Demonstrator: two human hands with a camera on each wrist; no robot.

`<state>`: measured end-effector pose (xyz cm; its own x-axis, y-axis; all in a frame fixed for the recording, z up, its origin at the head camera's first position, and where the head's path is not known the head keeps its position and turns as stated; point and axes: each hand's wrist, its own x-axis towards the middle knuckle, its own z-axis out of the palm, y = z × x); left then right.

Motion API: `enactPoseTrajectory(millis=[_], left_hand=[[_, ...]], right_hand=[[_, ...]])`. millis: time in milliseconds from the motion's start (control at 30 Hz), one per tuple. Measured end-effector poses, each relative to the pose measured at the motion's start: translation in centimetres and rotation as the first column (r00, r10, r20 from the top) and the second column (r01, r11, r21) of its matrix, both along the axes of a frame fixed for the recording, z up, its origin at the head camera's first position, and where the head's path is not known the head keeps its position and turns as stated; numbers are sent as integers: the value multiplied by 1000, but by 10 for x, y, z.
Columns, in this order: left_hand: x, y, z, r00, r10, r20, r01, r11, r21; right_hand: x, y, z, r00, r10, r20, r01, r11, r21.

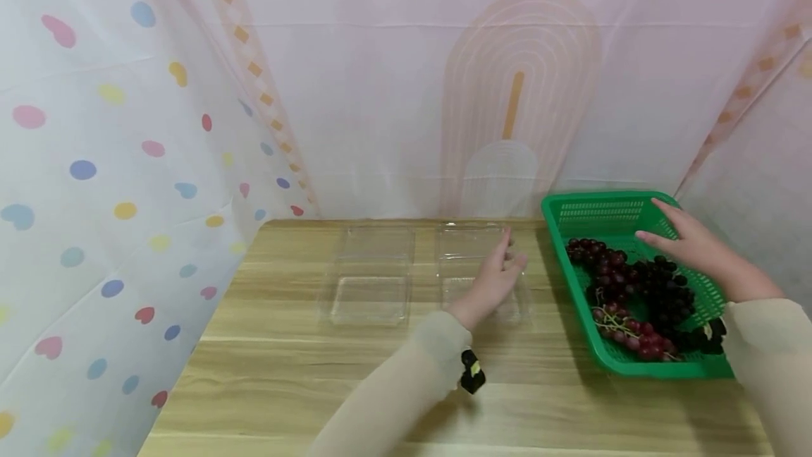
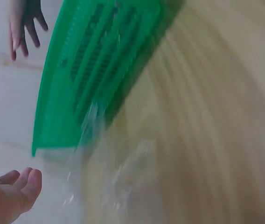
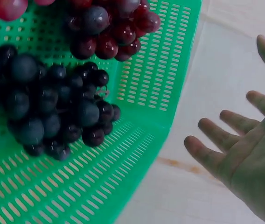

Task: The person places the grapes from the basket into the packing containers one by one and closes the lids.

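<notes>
In the head view a green plastic basket (image 1: pixel 574 302) stands at the table's right, holding dark purple grapes (image 1: pixel 666 291), a dark red bunch (image 1: pixel 605 266) and a lighter red bunch (image 1: pixel 634 333). Over the basket's right side hovers my right hand (image 1: pixel 698 245), fingers spread; the right wrist view shows its palm (image 3: pixel 254 154) apart from the grapes. My left hand (image 1: pixel 488 288) is above the right one of two clear plastic boxes (image 1: pixel 447 256), fingers extended and holding nothing. Whether it touches that box cannot be made out. The other clear box (image 1: pixel 371 298) lies to its left, lid raised.
The wooden table (image 1: pixel 273 372) reaches back to a pink patterned curtain (image 1: pixel 380 90). A white curtain with coloured dots (image 1: pixel 114 245) hangs at the left. Black wrist bands, one a yellow-marked band (image 1: pixel 471 371), sit at the sleeves.
</notes>
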<state>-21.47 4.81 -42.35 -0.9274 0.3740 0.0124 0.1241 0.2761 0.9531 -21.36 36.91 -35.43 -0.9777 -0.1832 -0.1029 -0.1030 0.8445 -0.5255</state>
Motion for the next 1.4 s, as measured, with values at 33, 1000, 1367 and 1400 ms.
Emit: enactPoseTrajectory(millis=[33,1000,1367,1400], left_hand=[[2,7,-2,999,15,30,-15,1000,27],[50,79,-22,906,82,415,-210,939,273],[49,81,-21,900,93,426,-237,925,297],[49,81,-21,901,92,423,-233,926,295]], right_hand=[[-2,-1,0,999,-8,31,8,1000,-2],[-29,-29,-36,891,-76,448,167,972,-167],[-37,-40,-51,883,-97,458,158,983,-98],[-37,-40,-53,885,-96,455,156,983,-97]])
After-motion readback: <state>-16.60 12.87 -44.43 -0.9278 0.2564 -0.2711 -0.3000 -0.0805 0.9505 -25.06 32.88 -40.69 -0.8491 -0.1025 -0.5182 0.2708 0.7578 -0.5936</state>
